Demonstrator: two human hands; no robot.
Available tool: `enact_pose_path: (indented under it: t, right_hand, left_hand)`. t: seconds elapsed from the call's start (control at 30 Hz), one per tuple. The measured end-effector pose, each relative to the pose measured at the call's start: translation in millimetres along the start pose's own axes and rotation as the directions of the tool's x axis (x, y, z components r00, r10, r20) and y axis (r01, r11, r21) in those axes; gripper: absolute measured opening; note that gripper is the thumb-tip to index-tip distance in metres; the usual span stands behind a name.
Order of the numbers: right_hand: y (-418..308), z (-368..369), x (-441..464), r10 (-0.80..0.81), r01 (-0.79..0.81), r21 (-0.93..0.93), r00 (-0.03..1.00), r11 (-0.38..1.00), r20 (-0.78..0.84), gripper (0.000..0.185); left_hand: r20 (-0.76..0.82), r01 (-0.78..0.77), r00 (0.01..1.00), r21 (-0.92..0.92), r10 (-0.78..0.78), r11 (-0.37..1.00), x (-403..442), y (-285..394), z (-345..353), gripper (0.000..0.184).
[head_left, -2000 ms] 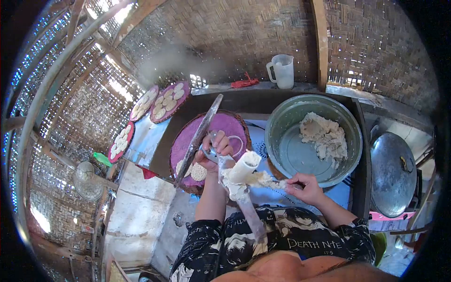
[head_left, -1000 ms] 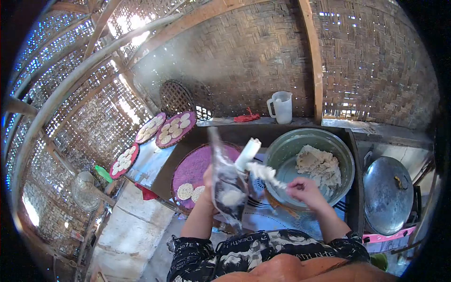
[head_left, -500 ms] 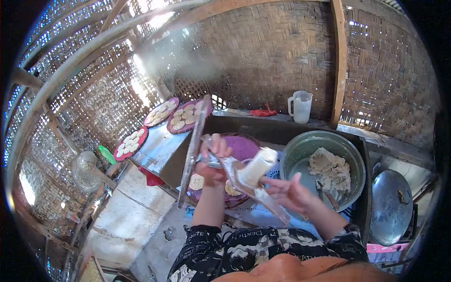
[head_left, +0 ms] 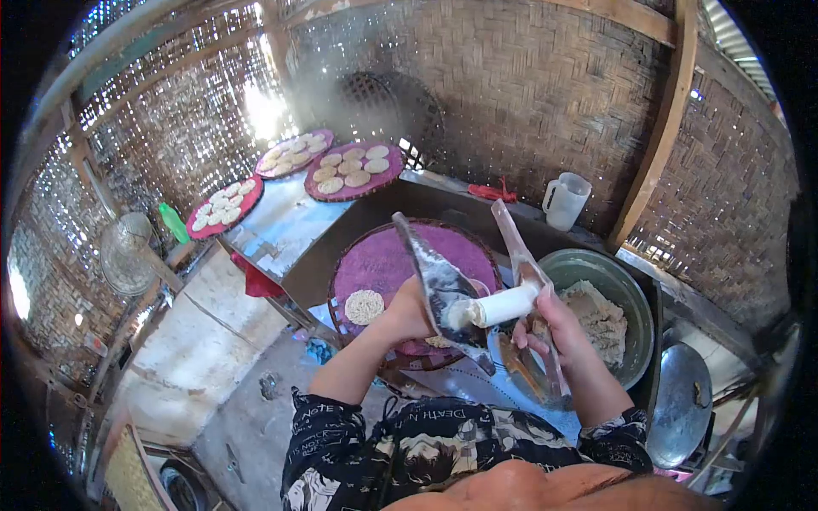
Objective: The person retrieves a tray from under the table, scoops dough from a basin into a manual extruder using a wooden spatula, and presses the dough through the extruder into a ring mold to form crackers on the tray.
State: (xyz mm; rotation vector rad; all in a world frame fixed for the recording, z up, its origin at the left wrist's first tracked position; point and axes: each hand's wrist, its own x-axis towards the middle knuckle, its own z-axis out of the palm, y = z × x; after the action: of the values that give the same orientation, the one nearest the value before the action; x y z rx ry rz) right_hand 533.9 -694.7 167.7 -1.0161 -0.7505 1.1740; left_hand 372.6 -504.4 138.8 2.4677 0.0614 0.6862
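My left hand [head_left: 407,308] is closed on a dark wooden press board [head_left: 439,277] smeared with white dough. A second, paler press board [head_left: 516,243] is gripped by my right hand [head_left: 555,330]. From this board a white cylinder [head_left: 509,304] points left, its dough-smeared end against or just in front of the dark board; the exact contact is hard to make out. Below the boards lies a round purple cloth-covered tray [head_left: 383,260]. On it sits a round of squeezed dough strands [head_left: 365,307], and another is partly hidden by the boards.
To the right stands a large basin [head_left: 643,341] with a dough mass [head_left: 599,315]. Behind it is a plastic jug [head_left: 567,202] beside a red bag [head_left: 490,191]. Trays of dough rounds [head_left: 353,170] rest at the back left. A metal lid [head_left: 679,400] is far right.
The dark board has turned from edge-on toward a broader view, and the white cylinder has swung from upright to nearly level. My hands have brought the two boards closer. The view has shifted.
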Motion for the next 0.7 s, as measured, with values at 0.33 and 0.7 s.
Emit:
enact_pose_path:
  t: [0.33,0.7]
  right_hand:
    - [-6.2,19.7,15.6,-0.528,0.351,-0.882,0.837,0.316,0.144,0.080]
    - [-5.5,34.8,23.0,-0.488,0.351,-0.928,0.792,-0.126,0.366,0.077]
  left_hand:
    - [-0.065,-0.022,0.997,0.235,0.039,0.972,7.9,-6.8,-2.3,0.034]
    - [-0.143,0.001,0.990,0.052,0.006,0.999,17.0,-23.5,2.0,0.034]
